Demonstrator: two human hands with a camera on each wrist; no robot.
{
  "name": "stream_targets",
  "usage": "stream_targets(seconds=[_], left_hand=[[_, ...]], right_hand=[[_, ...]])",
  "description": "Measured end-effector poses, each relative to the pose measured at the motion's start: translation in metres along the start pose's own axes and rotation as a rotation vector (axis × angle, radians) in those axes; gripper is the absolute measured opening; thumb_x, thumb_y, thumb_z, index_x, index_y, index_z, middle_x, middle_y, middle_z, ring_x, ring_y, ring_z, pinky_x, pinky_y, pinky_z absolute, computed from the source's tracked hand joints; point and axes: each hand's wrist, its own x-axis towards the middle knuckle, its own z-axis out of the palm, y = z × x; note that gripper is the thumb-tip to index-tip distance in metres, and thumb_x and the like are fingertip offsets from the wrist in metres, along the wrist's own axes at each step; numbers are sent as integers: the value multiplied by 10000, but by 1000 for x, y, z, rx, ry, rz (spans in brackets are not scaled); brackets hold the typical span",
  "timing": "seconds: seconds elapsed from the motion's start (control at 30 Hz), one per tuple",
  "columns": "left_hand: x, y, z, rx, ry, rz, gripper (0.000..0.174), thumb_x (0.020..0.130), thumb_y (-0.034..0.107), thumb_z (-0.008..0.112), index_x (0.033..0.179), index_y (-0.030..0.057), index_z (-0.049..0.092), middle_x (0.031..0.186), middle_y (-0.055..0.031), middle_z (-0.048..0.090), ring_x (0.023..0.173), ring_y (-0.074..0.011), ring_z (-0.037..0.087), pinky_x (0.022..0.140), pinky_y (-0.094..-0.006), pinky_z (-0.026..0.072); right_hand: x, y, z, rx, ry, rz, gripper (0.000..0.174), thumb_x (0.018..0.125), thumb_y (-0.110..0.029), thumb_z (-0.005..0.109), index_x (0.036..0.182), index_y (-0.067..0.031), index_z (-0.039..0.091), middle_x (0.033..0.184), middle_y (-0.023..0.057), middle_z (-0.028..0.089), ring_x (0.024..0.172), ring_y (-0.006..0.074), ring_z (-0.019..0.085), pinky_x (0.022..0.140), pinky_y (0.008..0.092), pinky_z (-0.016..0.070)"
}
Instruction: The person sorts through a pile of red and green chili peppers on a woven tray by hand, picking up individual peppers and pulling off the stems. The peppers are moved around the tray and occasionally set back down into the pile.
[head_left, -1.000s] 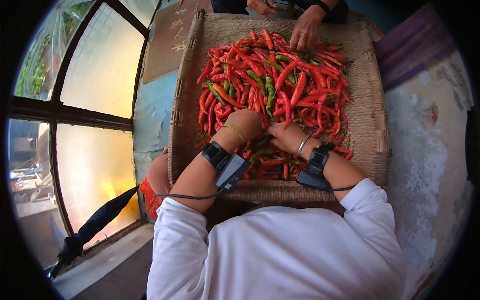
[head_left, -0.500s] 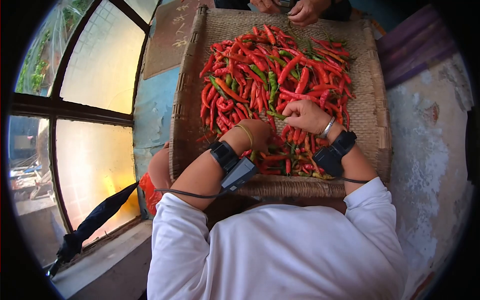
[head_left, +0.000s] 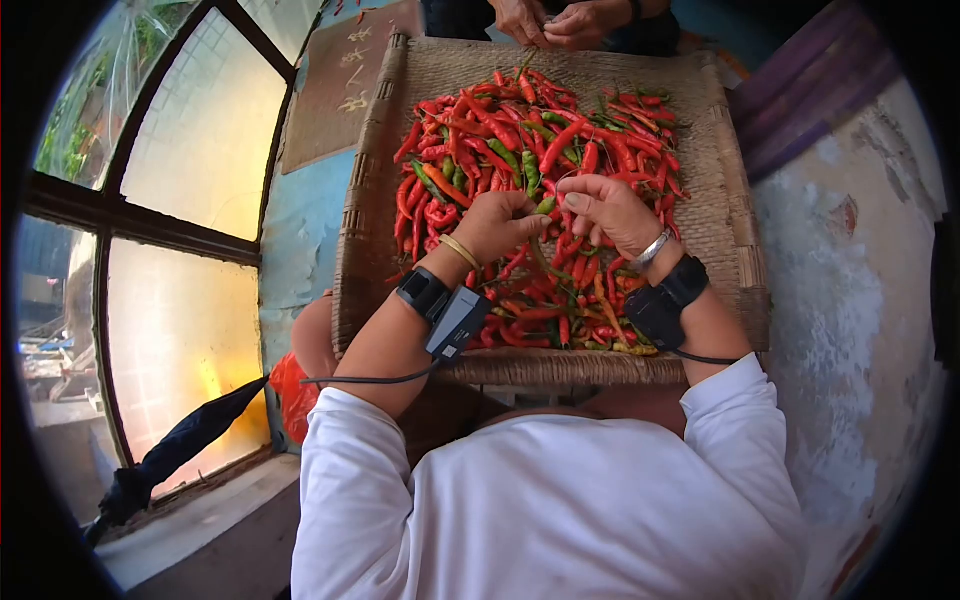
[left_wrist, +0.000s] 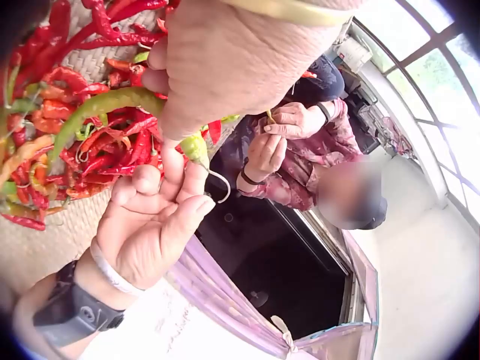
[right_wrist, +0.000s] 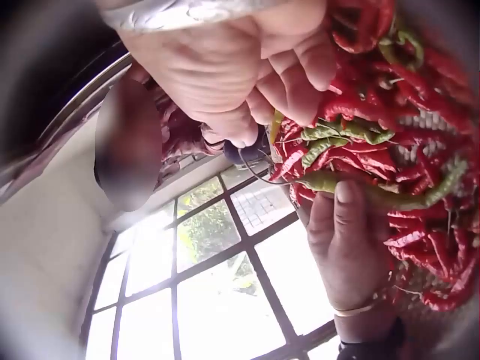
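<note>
the woven tray (head_left: 725, 170) carries a wide heap of red peppers (head_left: 480, 115) with some green ones mixed in, spread from near its far edge to its near edge. above the middle of the tray, the left hand (head_left: 500, 228) has its fingers clamped on a long, curved green pepper (left_wrist: 112, 99), close to the stem end. the right hand (head_left: 618, 212) is also above the tray, just to the right of the left one, its fingers loosely bent and beside the tip of the thin, curling stem (left_wrist: 227, 184); i cannot tell whether they pinch it. at the tray's far edge, another person's hands (head_left: 550, 22) meet fingertip to fingertip over something too small to make out. left of the tray are a red bag (head_left: 292, 400), a dark folded umbrella (head_left: 190, 440) and a window (head_left: 190, 120); right of the tray is a patchy wall (head_left: 830, 280), with purple cloth (head_left: 815, 85) beyond the tray's far right corner.
</note>
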Motion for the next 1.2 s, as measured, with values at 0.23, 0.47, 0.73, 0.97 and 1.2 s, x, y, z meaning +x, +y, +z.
stream_targets(seconds=[0.23, 0.47, 0.73, 0.97, 1.2], left_hand=[[-2, -8, 19, -23, -29, 149, 217, 777, 179, 627, 847, -19, 575, 679, -7, 579, 629, -55, 516, 559, -217, 439], [0, -18, 22, 532, -314, 255, 188, 704, 205, 646, 818, 56, 625, 708, -79, 616, 676, -199, 603, 621, -300, 467], [-6, -25, 47, 739, -413, 326, 240, 666, 246, 633, 882, 142, 627, 753, -85, 617, 717, -260, 592, 650, -356, 461], [-9, -21, 48, 799, -437, 311, 253, 669, 237, 624, 902, 140, 612, 768, -85, 611, 716, -261, 586, 638, -357, 462], [-10, 14, 42, 780, 233, 598, 117, 714, 157, 590, 812, 94, 575, 805, -47, 547, 717, -242, 565, 610, -345, 470]], right_hand=[[-7, -5, 17, -243, 63, 28, 144, 796, -153, 553, 852, -21, 554, 619, 4, 549, 449, 42, 491, 364, 163, 373], [-4, -35, -52, 401, 427, -201, 161, 821, -180, 555, 884, -36, 517, 696, 34, 585, 526, 54, 543, 397, 170, 423], [-40, -12, -27, -572, -37, 157, 214, 773, -131, 569, 950, -13, 587, 720, 39, 601, 559, 75, 563, 475, 209, 453], [-46, 41, -21, -956, -379, 147, 261, 732, -114, 592, 982, -41, 596, 794, 60, 617, 590, 127, 577, 536, 261, 480], [-39, 43, -18, -951, -460, 378, 297, 778, -204, 556, 1038, -63, 567, 762, 57, 601, 560, 140, 558, 477, 287, 459]])
